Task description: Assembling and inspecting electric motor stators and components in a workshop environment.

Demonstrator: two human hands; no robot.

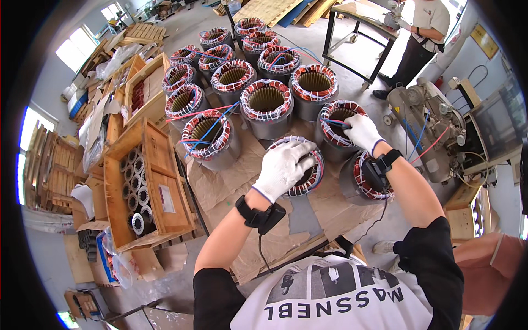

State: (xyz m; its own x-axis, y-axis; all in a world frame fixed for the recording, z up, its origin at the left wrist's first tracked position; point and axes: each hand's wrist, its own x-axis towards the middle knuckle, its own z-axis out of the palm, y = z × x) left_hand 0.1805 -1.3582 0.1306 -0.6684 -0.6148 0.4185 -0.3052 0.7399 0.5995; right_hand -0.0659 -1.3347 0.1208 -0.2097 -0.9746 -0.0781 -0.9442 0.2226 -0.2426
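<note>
On the near cardboard, the left hand (281,166) rests with spread fingers on one wound stator (303,166); the right hand (361,132) pinches blue wires (335,122) of the stator to the right (336,127). Farther stators (267,107) look untouched.

Workshop floor crowded with crates and machinery

A wooden crate (144,181) holds stacked metal rings; a compressor (426,129) sits opposite, near another person (421,38) at a metal bench (360,25).

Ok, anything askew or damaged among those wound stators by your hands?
Nothing looks damaged. The stator under the left hand sits tilted, while its neighbours stand upright. The right hand touches another stator.
</note>
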